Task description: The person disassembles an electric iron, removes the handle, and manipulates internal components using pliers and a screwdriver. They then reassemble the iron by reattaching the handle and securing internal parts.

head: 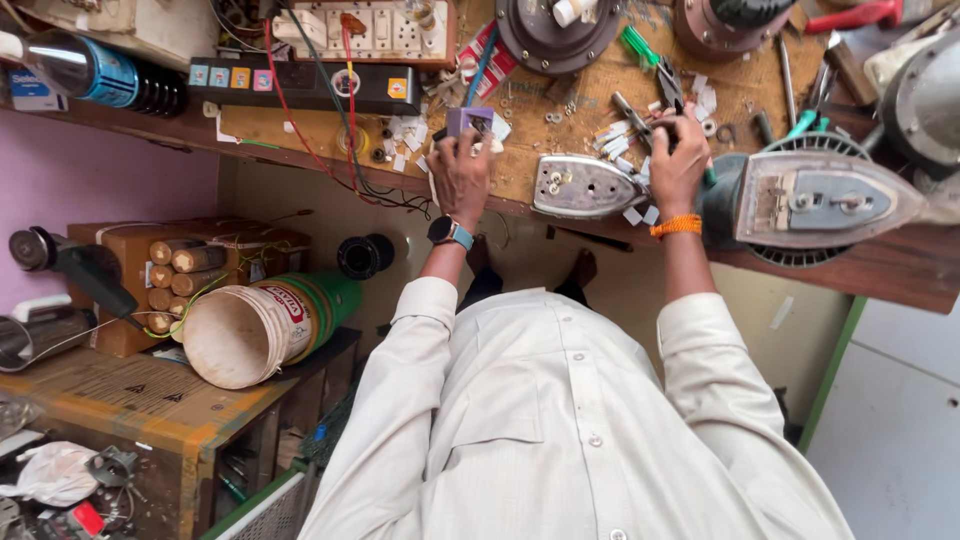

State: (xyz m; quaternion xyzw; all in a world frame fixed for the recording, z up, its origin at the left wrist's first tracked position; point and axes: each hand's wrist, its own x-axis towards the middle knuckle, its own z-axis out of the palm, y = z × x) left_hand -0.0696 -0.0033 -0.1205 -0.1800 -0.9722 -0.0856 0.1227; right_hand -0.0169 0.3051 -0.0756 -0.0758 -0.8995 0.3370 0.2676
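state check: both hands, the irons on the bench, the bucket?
left hand: gripping a small purple-framed part, raised over the bench
right hand: closed on a dark tool, tip on the bench
iron soleplate: lying flat, cover off
second iron: opened, terminals bare
white bucket: tipped on its side

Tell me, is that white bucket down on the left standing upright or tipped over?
Tipped over. The white bucket lies on its side on the low wooden bench, its open mouth facing the camera; the inside looks empty.
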